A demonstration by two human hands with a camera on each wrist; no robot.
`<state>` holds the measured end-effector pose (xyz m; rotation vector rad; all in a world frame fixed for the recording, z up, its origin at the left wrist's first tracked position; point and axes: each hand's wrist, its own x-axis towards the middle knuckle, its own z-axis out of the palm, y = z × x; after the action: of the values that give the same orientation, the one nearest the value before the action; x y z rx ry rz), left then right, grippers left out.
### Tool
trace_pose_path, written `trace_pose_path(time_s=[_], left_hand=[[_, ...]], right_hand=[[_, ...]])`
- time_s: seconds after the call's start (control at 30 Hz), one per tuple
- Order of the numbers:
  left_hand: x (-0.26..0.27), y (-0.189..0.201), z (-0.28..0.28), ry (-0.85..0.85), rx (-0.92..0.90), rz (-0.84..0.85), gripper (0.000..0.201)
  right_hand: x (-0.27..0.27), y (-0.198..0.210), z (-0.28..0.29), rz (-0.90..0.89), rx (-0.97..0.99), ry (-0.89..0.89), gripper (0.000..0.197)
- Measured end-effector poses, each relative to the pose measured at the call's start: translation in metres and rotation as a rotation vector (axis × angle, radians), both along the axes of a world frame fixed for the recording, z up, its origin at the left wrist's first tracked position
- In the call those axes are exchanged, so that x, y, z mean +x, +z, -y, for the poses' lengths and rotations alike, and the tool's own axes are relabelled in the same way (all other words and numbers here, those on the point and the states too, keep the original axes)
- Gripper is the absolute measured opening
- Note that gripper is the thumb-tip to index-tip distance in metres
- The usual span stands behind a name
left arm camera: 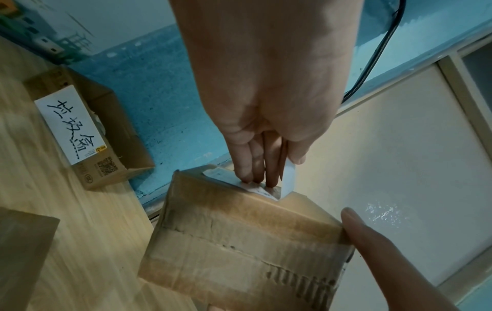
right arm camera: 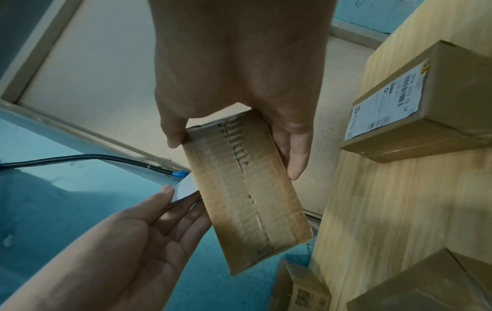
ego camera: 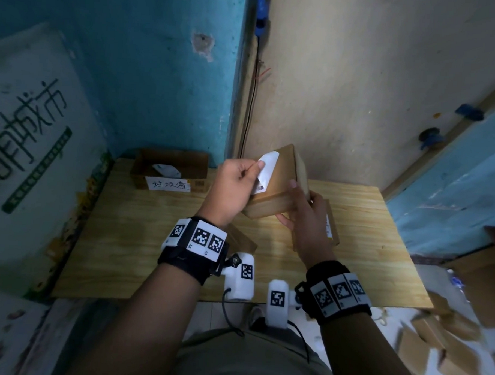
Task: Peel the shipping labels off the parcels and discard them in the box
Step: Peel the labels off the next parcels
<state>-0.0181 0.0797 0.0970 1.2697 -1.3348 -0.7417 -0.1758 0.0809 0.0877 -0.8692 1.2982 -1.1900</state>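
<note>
The right hand (ego camera: 302, 215) grasps a small brown cardboard parcel (ego camera: 280, 186) and holds it tilted in the air above the pale wooden table (ego camera: 153, 240), near the far edge. Its thumb lies on the parcel's near face and its fingers wrap along the right side; in the right wrist view the thumb and fingers (right arm camera: 295, 147) clamp the taped end of the parcel between them.

The left hand (ego camera: 235, 186) pinches a white shipping label (ego camera: 265, 171) between thumb and fingertips. The label's upper part is lifted and curled away from the parcel's top face, while its lower part, showing a barcode, is stuck to the cardboard just beside the left thumb. In the left wrist view the fingertips (left arm camera: 253, 174) press at the label's edge on the parcel's corner.

An open brown cardboard box (ego camera: 170, 167) with a handwritten white paper sign on its front stands on the table's far left corner, well apart from the hands, with a crumpled white label inside. Another labelled brown parcel (right arm camera: 426, 105) rests on the table to the right, partly behind the right hand.
</note>
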Motion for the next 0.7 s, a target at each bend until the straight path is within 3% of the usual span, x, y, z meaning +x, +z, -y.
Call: trace_pose_path(time_s=[0.27, 0.7], left_hand=[[-0.006, -0.001, -0.004, 0.035, 0.019, 0.052, 0.048], [-0.011, 0.001, -0.008, 0.018, 0.034, -0.008, 0.045]], right_hand=[[-0.005, -0.001, -0.005, 0.011, 0.002, -0.013, 0.058], [-0.008, -0.001, -0.011, -0.005, -0.004, -0.011, 0.056]])
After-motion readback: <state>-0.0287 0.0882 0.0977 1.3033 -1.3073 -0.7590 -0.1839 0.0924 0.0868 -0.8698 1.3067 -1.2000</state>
